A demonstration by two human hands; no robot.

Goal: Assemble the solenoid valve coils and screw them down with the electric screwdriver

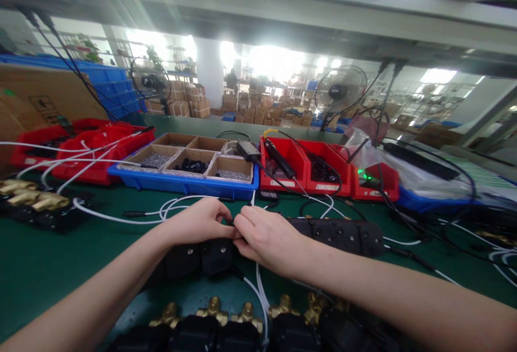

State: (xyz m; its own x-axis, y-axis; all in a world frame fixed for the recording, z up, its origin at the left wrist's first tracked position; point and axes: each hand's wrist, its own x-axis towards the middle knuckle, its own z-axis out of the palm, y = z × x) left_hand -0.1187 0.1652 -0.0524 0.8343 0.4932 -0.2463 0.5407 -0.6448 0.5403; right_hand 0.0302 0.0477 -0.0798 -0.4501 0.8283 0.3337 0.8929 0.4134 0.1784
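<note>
My left hand [202, 223] and my right hand [264, 239] meet over the middle of the green bench, fingertips pinched together. Whatever they grip is small, dark and mostly hidden behind the fingers. Just under the left hand sits a row of black housings [216, 257] with small screws on top. Another black row [343, 235] lies behind my right forearm. White cables [258, 287] run down past the right hand. Along the near edge stand black units with brass fittings [212, 310].
A blue tray [186, 184] holds cardboard compartments of small metal and black parts. Red bins [283, 182] stand to its right, with a screwdriver-like tool [278, 158] across one. More red bins [86, 166] and brass-fitted units [34, 201] are at left. An overhead shelf [258, 5] spans the top.
</note>
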